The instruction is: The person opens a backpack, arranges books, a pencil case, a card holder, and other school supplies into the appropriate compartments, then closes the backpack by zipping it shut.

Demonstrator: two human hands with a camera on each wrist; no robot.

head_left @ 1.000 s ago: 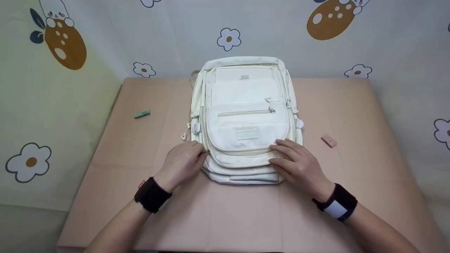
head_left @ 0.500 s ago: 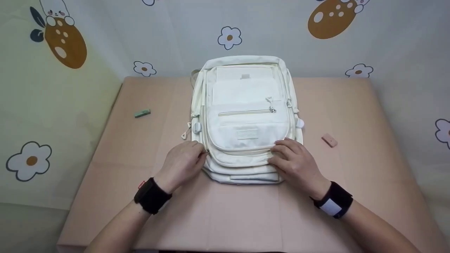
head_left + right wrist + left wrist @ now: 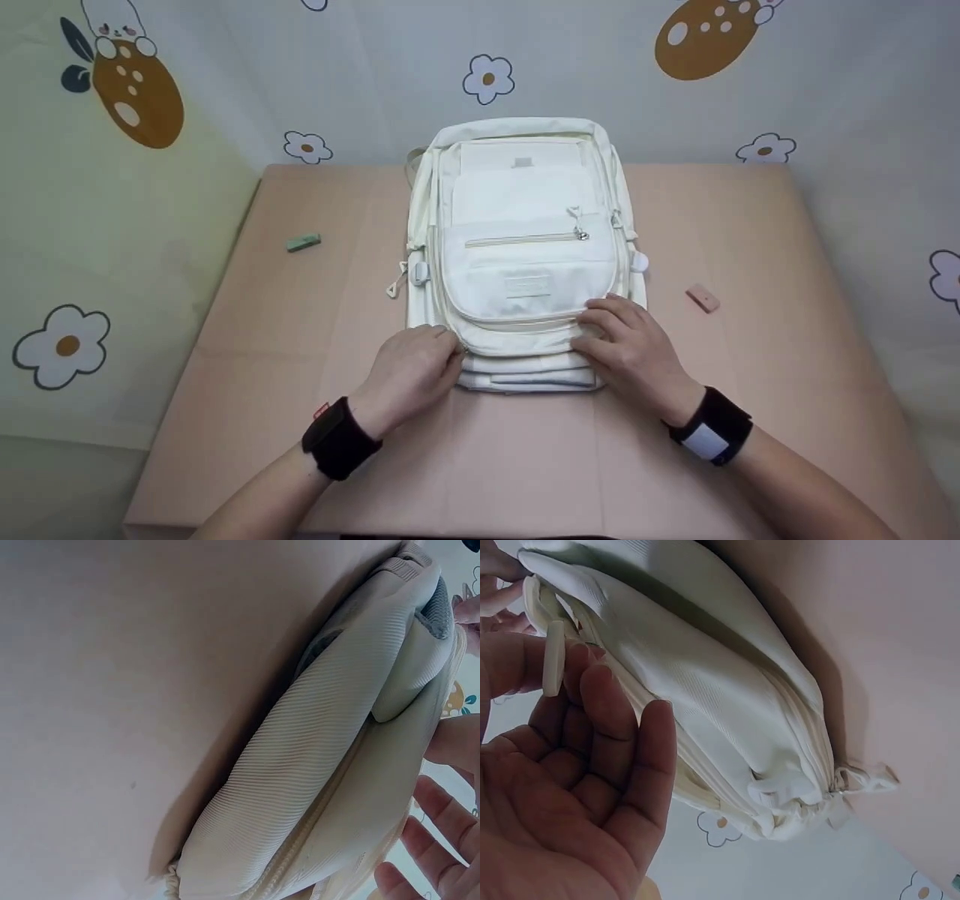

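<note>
Head view, backpack [image 3: 525,247] mid-table [image 3: 300,315], margins open

Zipper pull [image 3: 553,658] between fingers [image 3: 604,701]

Soft even light — wrist views blurred

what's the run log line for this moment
left hand: pinches zipper pull at backpack front pocket | right hand: rests on pocket corner | table: green eraser, pink eraser
</note>
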